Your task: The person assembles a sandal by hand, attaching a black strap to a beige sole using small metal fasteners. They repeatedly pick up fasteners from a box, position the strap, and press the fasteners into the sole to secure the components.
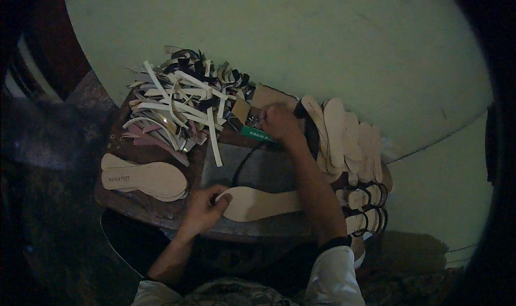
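My left hand (pixel 207 212) pinches the left, rounded end of a beige insole (pixel 258 204) between thumb and fingers. The insole lies lengthwise near the table's front edge, its right end hidden under my right forearm. My right hand (pixel 279 122) reaches across to an open cardboard box (pixel 253 133) with a green side and small shiny metal pieces in it. Its fingers are curled at the box; whatever they hold is hidden. A thin black strap (pixel 244 161) curves over a grey slab (pixel 220 171) between the box and the insole.
A heap of cut strips (pixel 172 104), white, black and pink, covers the back left. Stacked insoles (pixel 145 179) lie at the left. More insoles (pixel 334 131) stand in rows at the right, beside several black-strapped sandals (pixel 357 199) near the table's (pixel 115 198) right edge.
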`<move>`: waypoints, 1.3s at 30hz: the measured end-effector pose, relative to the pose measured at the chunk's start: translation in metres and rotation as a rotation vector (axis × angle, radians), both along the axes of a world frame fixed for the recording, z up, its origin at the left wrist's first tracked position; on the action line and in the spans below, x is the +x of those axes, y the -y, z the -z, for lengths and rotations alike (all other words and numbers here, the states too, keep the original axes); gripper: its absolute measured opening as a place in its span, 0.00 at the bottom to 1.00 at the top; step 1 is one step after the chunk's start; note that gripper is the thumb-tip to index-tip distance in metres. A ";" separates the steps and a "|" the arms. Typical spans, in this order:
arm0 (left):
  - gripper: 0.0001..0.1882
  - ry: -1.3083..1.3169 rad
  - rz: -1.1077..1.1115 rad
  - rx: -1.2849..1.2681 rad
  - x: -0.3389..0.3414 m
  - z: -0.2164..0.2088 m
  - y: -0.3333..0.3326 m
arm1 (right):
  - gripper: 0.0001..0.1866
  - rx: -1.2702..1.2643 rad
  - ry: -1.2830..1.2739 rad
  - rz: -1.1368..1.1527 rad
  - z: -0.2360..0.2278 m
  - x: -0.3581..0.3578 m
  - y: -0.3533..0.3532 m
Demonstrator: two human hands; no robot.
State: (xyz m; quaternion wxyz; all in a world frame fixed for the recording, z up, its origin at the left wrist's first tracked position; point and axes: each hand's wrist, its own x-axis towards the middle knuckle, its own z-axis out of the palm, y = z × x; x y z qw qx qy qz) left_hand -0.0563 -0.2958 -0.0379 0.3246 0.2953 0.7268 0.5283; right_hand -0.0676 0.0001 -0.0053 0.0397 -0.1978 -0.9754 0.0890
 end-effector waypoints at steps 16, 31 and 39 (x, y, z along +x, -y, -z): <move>0.10 -0.003 0.026 0.001 -0.003 0.004 0.001 | 0.09 0.057 -0.150 -0.095 0.012 -0.003 -0.005; 0.13 -0.053 0.002 -0.025 -0.001 0.004 0.001 | 0.07 0.219 -0.044 -0.050 0.013 -0.001 -0.001; 0.12 -0.061 0.018 0.013 -0.002 0.002 0.002 | 0.09 0.087 -0.073 -0.097 0.008 -0.004 0.000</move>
